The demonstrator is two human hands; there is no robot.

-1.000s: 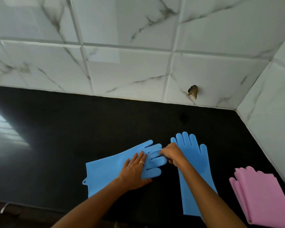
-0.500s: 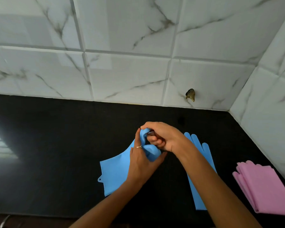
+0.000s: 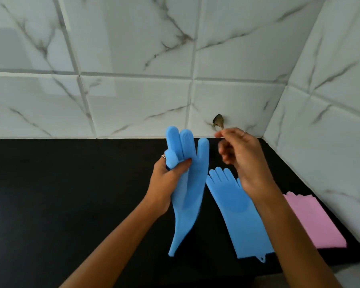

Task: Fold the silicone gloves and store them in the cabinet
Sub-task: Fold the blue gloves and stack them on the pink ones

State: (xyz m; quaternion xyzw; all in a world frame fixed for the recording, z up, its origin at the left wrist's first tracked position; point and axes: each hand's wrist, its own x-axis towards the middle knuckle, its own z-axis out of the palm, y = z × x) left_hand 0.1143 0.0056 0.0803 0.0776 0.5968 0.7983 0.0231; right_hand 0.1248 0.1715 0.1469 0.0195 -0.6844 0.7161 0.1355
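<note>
Left hand [image 3: 168, 177]: I see it pinching the raised blue glove [image 3: 186, 188], fingers up.
Right hand [image 3: 240, 156]: spread loosely, empty, above the second blue glove [image 3: 238, 210] lying on the counter [image 3: 71, 194].

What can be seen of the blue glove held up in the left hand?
The held blue glove is plain light-blue silicone with fine ridges on its fingers. It hangs upright, fingers up near the tiled wall line, its cuff trailing down toward the black counter; whether the cuff touches it is unclear. The left hand grips it around the palm, bunching one finger. The right hand is open and apart from it. It looks unfolded.
</note>
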